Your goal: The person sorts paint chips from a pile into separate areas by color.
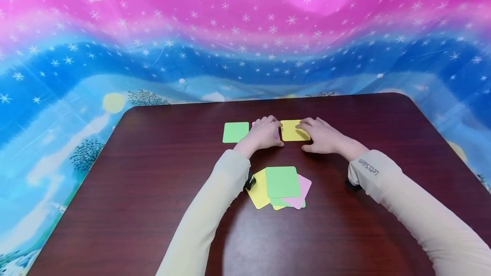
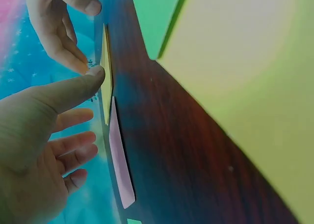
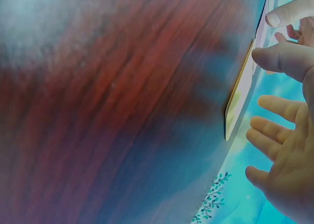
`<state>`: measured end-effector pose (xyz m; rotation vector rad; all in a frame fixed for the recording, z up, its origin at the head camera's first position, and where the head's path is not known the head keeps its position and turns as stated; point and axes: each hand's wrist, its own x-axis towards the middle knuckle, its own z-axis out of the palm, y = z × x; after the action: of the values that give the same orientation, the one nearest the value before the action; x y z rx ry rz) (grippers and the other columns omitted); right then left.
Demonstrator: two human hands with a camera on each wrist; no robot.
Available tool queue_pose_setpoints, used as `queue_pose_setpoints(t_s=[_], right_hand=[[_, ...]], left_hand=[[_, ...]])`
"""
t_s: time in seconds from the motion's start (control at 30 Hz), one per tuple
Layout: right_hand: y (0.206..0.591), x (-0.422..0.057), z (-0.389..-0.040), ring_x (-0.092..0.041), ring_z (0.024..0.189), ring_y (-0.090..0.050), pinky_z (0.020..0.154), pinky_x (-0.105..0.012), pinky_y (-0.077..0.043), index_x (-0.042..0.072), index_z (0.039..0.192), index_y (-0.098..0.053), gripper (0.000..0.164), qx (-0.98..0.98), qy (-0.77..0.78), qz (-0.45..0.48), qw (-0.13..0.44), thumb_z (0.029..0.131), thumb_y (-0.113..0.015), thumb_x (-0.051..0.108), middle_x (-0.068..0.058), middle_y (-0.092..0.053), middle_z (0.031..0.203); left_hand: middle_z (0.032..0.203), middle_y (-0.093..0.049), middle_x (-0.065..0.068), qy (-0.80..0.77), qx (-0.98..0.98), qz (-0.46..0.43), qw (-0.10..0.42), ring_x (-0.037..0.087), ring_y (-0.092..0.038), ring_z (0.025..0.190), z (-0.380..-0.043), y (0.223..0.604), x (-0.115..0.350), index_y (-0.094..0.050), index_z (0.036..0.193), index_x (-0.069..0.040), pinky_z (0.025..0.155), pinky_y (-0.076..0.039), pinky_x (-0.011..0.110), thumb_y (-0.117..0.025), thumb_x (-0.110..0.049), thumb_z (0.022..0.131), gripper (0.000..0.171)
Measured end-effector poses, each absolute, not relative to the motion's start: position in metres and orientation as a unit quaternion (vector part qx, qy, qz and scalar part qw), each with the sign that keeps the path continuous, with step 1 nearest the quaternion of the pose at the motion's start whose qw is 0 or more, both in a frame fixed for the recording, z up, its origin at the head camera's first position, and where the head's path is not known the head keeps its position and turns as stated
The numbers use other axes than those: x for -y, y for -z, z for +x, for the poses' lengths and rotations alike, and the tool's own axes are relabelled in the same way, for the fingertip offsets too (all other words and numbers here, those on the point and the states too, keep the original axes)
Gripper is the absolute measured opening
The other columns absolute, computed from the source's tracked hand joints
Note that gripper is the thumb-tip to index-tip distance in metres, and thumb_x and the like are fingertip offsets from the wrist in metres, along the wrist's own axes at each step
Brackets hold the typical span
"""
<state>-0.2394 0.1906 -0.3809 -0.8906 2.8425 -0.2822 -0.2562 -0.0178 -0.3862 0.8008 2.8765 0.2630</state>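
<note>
Three square cards lie in a row near the table's far side: a green card [image 1: 235, 132], a pink card [image 2: 120, 158] and a yellow card [image 1: 288, 131]. My left hand [image 1: 263, 133] covers most of the pink one in the head view, its fingers spread and loosely bent near the yellow card's left edge. At that card's right end is my right hand [image 1: 325, 138], fingers reaching over it and thumb apart. Neither hand has anything gripped. Whether the fingertips touch the yellow card, I cannot tell.
Closer to me, several overlapping cards form a loose pile, with a green card [image 1: 283, 181] on top and a yellow card [image 1: 258, 191] and a pink card [image 1: 305, 185] sticking out. A patterned cloth [image 1: 245, 67] hangs behind the dark wooden table [image 1: 165, 173].
</note>
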Motion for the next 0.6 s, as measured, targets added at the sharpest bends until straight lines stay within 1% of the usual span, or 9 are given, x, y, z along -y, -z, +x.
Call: queue_pose_setpoints(t_s=[0.17,0.3,0.43,0.6], right_hand=[[0.379,-0.192,-0.233,-0.034,0.124,-0.036,0.106,-0.056,-0.013,0.002,0.128,-0.048,0.06,-0.944,0.094,-0.309,0.064,0.077,-0.066,0.029,-0.018,-0.042,0.13],[0.377,-0.191,-0.227,-0.033,0.123,-0.037,0.105,-0.056,-0.013,0.002,0.126,-0.05,0.058,-0.942,0.09,-0.318,0.055,0.077,-0.067,0.03,-0.017,-0.044,0.129],[0.375,-0.188,-0.22,-0.031,0.123,-0.039,0.106,-0.056,-0.013,0.002,0.125,-0.051,0.057,-0.939,0.091,-0.326,0.055,0.078,-0.066,0.029,-0.016,-0.046,0.127],[0.374,-0.183,-0.209,-0.03,0.119,-0.043,0.106,-0.055,-0.014,0.002,0.123,-0.052,0.057,-0.935,0.086,-0.343,0.042,0.077,-0.067,0.032,-0.013,-0.05,0.123]], left_hand=[[0.132,-0.043,0.005,-0.071,-0.956,0.278,0.057,0.023,-0.04,0.121,-0.25,0.386,0.021,-0.043,0.134,-0.01,0.1,-0.03,0.04,-0.065,-0.047,0.079,0.07],[0.136,-0.042,0.007,-0.058,-0.953,0.294,0.053,0.023,-0.037,0.126,-0.244,0.386,0.023,-0.04,0.136,-0.009,0.104,-0.028,0.038,-0.064,-0.047,0.079,0.072],[0.136,-0.042,0.006,-0.058,-0.952,0.296,0.058,0.021,-0.035,0.128,-0.237,0.385,0.027,-0.042,0.135,-0.01,0.105,-0.027,0.038,-0.064,-0.046,0.079,0.07],[0.131,-0.046,0.004,-0.059,-0.952,0.297,0.054,0.02,-0.04,0.122,-0.227,0.382,0.035,-0.045,0.133,-0.012,0.102,-0.029,0.039,-0.065,-0.046,0.079,0.066]])
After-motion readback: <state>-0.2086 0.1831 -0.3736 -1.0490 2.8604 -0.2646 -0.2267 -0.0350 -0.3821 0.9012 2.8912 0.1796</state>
